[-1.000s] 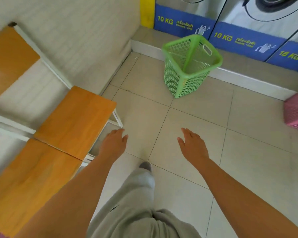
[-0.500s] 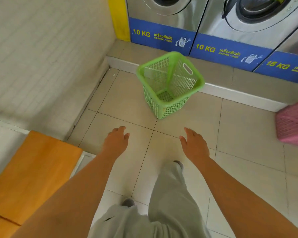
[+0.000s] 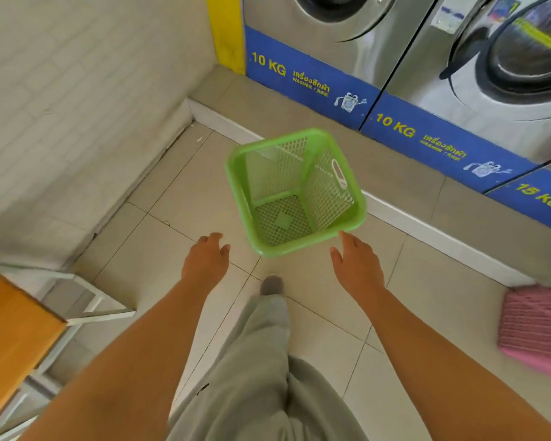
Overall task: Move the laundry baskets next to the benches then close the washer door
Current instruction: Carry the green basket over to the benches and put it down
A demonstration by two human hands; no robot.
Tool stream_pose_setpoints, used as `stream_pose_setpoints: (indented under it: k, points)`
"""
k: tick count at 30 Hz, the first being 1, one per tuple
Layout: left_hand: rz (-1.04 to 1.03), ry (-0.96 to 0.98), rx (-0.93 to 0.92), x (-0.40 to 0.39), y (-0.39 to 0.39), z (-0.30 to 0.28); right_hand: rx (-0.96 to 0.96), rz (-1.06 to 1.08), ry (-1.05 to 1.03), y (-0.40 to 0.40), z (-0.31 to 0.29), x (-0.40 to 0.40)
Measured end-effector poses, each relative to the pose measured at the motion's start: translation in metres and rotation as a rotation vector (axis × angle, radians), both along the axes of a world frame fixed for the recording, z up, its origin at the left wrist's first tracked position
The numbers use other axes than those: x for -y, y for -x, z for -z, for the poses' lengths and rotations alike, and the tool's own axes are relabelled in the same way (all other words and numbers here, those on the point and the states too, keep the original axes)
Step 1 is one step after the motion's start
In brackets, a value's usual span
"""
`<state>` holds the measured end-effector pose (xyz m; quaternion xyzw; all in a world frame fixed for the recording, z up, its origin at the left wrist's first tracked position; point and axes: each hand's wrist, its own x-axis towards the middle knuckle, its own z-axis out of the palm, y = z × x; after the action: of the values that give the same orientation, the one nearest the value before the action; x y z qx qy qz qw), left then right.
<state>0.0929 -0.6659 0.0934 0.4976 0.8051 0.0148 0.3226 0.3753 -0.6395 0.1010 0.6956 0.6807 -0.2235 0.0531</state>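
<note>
Right now a green laundry basket [image 3: 295, 192] stands upright and empty on the tiled floor [image 3: 159, 198], in front of the raised step [image 3: 395, 173] that carries the washers. It has mesh walls, a solid rim and a handle slot in its right wall. One corner points toward the person.

Both hands reach forward and down toward the basket, palms down. The left hand [image 3: 206, 261] hangs over the floor just left of the basket's near corner, its fingers [image 3: 215, 238] loosely spread and slightly curled, holding nothing and apart from the rim. The right hand [image 3: 357, 264] is at the right side of that corner, its fingers [image 3: 347, 238] also loosely spread and empty; the tips lie very close to the rim, and whether they touch it cannot be told.

Between the arms a leg in loose grey trousers [image 3: 261, 361] steps forward, with a grey shoe tip [image 3: 271, 284] on the floor just short of the basket.

At the left edge is the orange wooden top of a desk [image 3: 10, 329] on a white frame [image 3: 99, 308], against the pale brick wall [image 3: 77, 90]. A pink basket [image 3: 536, 329] sits at the right edge, well apart from the green one. Two steel washers marked 10 KG on blue bands line the back: the left washer [image 3: 347, 33] and the right washer [image 3: 506, 65]. Whether their round doors are shut cannot be told.
</note>
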Motion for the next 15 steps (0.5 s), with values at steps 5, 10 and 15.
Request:
stream_pose_setpoints:
  k: [5,10,15]
  points:
    - [-0.078,0.028,-0.003,-0.082,-0.019,0.024,-0.024,0.015,0.024,-0.021,0.022,-0.091]
    - [-0.201,0.055,0.01,-0.143,-0.047,0.046,-0.03,0.011,0.078,-0.04,0.05,-0.166]
    - [-0.304,0.078,0.004,-0.185,-0.069,0.082,-0.049,-0.045,0.105,-0.059,0.088,-0.236]
